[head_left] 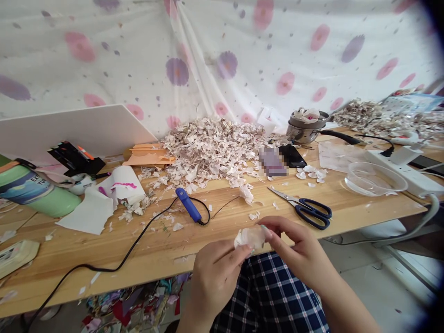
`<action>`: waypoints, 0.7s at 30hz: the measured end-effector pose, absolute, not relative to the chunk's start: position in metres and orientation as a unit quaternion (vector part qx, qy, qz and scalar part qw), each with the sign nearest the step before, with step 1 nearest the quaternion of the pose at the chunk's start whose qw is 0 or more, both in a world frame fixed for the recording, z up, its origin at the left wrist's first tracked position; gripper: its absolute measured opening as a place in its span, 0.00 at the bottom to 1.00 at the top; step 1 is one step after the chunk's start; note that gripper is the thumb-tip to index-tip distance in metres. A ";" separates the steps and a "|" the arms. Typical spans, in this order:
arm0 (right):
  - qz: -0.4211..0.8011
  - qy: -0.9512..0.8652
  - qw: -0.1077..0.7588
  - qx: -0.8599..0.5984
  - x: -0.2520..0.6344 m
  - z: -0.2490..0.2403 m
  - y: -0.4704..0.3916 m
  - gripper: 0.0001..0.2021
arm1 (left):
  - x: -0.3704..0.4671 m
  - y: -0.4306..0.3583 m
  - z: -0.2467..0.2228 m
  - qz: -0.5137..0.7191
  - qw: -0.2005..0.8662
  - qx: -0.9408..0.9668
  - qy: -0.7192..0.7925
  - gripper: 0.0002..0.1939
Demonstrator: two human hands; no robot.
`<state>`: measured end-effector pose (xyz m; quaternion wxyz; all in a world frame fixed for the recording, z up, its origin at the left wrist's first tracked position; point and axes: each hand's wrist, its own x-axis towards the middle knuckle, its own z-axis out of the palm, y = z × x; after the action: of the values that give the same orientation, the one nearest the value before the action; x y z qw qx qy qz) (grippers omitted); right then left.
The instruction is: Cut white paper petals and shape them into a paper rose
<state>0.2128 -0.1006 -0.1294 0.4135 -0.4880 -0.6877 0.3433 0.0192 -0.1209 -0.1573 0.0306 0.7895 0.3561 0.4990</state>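
Observation:
Pale, thin off-white petals (250,237) are held between my two hands above the front edge of the table. My left hand (218,273) pinches them from the left with thumb and fingers. From the right, my right hand (289,238) grips their other edge between thumb and forefinger. Just beyond my hands lies a petal bud on a thin dark wire (245,194). Scissors with dark blue handles (305,207) rest partly spread beyond my right hand. A blue tool with a black cord (188,205) lies farther left.
A large heap of pale petals (208,150) fills the table's back middle. On the right stand a small metal pot (305,132), a clear plastic dish (374,179) and a power strip (409,175). A green tumbler (55,201) lies left. Colourful scraps (128,305) are below the table.

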 end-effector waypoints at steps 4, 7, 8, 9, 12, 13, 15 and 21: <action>0.187 -0.635 0.453 -0.597 0.249 -0.151 -0.088 0.14 | 0.021 -0.127 -0.159 0.566 -0.018 0.716 0.407 0.19; 0.006 -0.627 0.348 -0.697 0.281 -0.172 -0.074 0.18 | 0.025 -0.131 -0.155 0.575 -0.098 0.690 0.428 0.15; -0.016 -0.625 0.297 -0.722 0.290 -0.178 -0.070 0.19 | 0.027 -0.131 -0.153 0.571 -0.135 0.685 0.432 0.14; -0.024 -0.623 0.260 -0.737 0.297 -0.183 -0.067 0.20 | 0.029 -0.132 -0.152 0.566 -0.173 0.680 0.433 0.12; -0.013 -0.620 0.241 -0.747 0.309 -0.191 -0.062 0.23 | 0.033 -0.132 -0.149 0.553 -0.249 0.668 0.431 0.10; -0.015 -0.621 0.251 -0.742 0.312 -0.192 -0.061 0.24 | 0.033 -0.132 -0.149 0.553 -0.255 0.667 0.429 0.10; -0.030 -0.630 0.255 -0.733 0.317 -0.192 -0.059 0.25 | 0.031 -0.132 -0.148 0.549 -0.260 0.669 0.427 0.08; -0.017 -0.695 0.138 -0.706 0.337 -0.187 -0.048 0.20 | 0.024 -0.134 -0.143 0.518 -0.301 0.675 0.430 0.07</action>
<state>0.3372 -0.0482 -0.1867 0.1377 -0.7058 -0.6947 -0.0167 0.0240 -0.1336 -0.1432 -0.3015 0.6746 0.4304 0.5184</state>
